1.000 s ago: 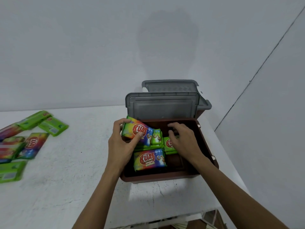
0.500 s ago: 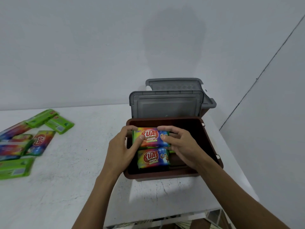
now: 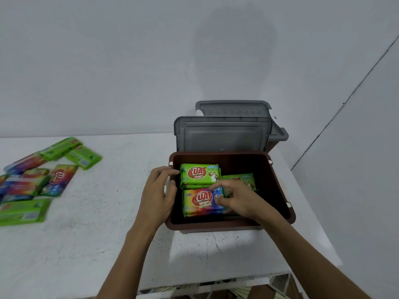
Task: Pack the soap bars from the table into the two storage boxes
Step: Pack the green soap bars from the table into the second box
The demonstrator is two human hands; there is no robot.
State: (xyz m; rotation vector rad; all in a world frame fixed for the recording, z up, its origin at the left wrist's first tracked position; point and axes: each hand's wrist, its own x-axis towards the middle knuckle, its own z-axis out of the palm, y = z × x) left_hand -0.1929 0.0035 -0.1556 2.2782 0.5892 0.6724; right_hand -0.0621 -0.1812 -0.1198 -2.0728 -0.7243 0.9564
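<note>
Inside the box — right hand on soap bar; left hand alongside

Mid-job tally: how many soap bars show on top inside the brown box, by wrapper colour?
green soap bars: 2
rainbow soap bar: 1
Total: 3
Any bars hidden underneath in the brown box are not counted.

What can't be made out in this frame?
1. Rear storage box, head view: the lid of the front box hides its inside.
2. Soap bars on the table: blurred, cut by the left edge; count unclear.
3. Right hand: covers bars in the front box; grip or mere touch unclear.
</note>
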